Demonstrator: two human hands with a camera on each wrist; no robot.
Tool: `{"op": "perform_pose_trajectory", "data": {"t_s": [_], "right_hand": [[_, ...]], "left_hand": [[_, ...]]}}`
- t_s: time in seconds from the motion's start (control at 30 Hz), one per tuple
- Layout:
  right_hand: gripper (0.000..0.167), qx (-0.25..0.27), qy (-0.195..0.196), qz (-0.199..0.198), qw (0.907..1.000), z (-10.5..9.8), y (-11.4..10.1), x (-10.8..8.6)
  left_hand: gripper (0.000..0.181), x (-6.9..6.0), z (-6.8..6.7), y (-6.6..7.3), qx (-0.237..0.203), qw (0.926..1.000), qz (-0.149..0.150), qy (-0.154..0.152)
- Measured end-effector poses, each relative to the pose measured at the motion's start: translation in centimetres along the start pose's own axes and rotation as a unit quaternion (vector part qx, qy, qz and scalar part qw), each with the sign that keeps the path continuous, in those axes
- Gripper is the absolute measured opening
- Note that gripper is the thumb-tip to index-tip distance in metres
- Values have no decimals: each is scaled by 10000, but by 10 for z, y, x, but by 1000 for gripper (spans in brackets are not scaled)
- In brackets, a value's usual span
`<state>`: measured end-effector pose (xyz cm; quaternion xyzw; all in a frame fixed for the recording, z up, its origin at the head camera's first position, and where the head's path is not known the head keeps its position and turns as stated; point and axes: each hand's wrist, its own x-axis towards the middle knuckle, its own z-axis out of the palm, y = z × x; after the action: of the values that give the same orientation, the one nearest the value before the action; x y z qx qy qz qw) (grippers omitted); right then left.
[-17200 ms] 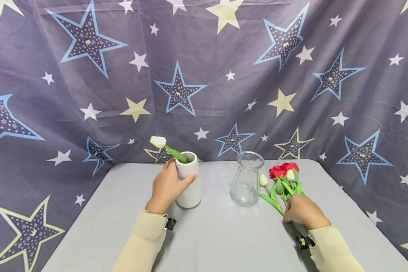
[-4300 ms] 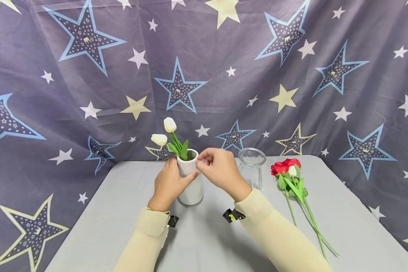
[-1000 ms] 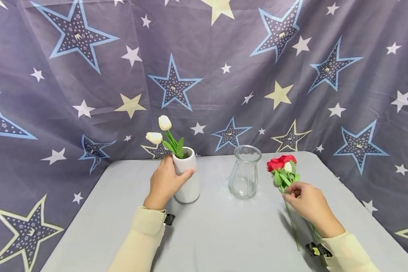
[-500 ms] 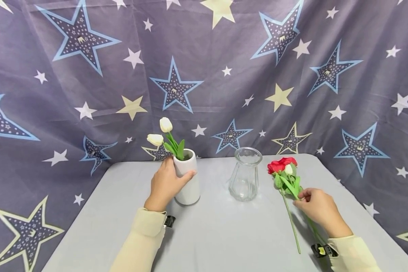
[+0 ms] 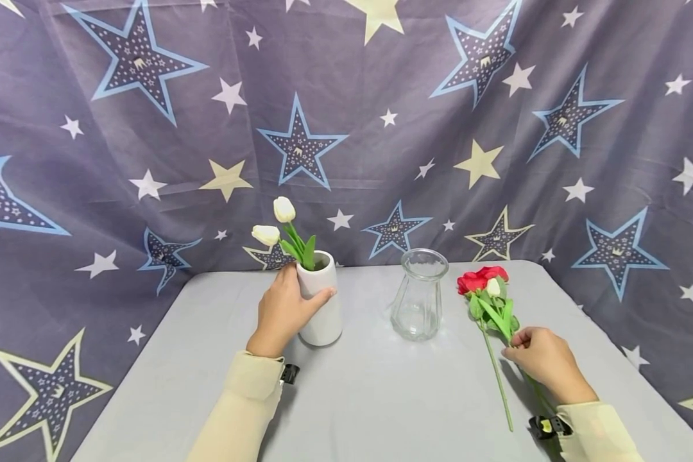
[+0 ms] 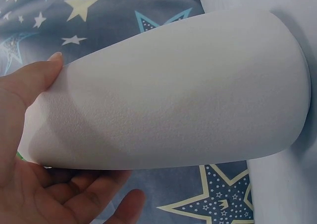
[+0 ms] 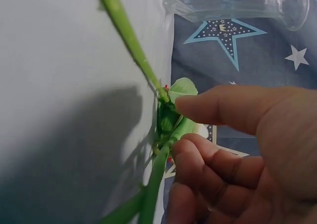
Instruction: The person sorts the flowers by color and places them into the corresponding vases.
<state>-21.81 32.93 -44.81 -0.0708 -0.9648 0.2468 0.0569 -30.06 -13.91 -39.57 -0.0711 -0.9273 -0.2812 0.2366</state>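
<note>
grey table | toward back edge: white vase, white tulips, green leaves | toward right edge: red flowers, green stems | purple-grey cloth: blue, yellow, white stars

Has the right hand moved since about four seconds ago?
Yes, rightward in the head view: the right hand was at the white vase; now it is right of the glass vase, by the flowers.

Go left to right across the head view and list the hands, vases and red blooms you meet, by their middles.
Left hand → white vase → clear glass vase → red blooms → right hand.
</note>
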Motion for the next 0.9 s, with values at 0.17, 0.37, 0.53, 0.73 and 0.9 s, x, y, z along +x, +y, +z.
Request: {"op": "perform_pose_trajectory", "data": {"t_s": [0.17, 0.37, 0.53, 0.73, 0.9], "right_hand": [[21, -77, 53, 25, 10000, 2, 2, 0], [19, -52, 52, 80, 9999, 3, 5, -2], [16, -44, 86, 66, 9999, 4, 7, -2], [15, -2, 99, 98, 9999, 4, 8, -1], [15, 18, 86, 134, 9999, 4, 9, 0]], "left_hand": [[87, 0, -1, 1, -11, 10000, 21, 6], [86, -1, -2, 2, -43, 10000, 12, -11], [86, -1, -2, 2, -27, 10000, -7, -19], [86, -1, -2, 2, -50, 10000, -2, -17], [87, -1, -2, 2, -49, 10000, -47, -61]]}}
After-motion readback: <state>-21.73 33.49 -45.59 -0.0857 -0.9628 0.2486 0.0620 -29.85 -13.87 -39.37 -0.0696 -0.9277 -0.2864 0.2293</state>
